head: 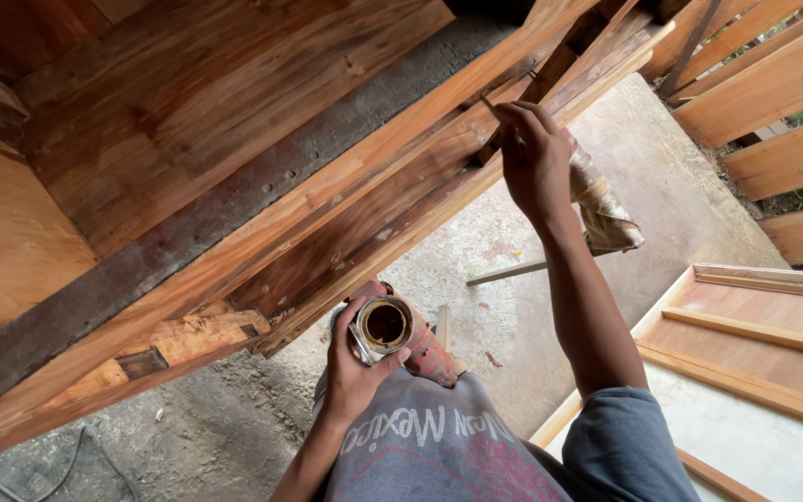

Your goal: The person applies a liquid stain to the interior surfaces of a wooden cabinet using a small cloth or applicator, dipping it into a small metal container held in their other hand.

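Wooden frame (327, 200), reddish-brown and glossy in patches, runs diagonally across the view and serves as the reference. Right hand (533, 163) is raised against the upper end of the frame, its grip pinched narrowly on a thin brush handle (494, 109) whose tip meets the wood; the bristles cannot be made out. A crumpled, stained rag (601, 209) hangs just behind that hand, on the side away from the frame. Left hand (353, 367) sits below the frame's lower edge, its grip wrapped around a small open metal can (384, 324) holding dark brown liquid, with a reddish cloth (431, 353) bunched beside the can. Bare concrete floor (532, 307) lies beneath the frame. Pale wooden panels (764, 335) lie on the floor, well apart from the frame.
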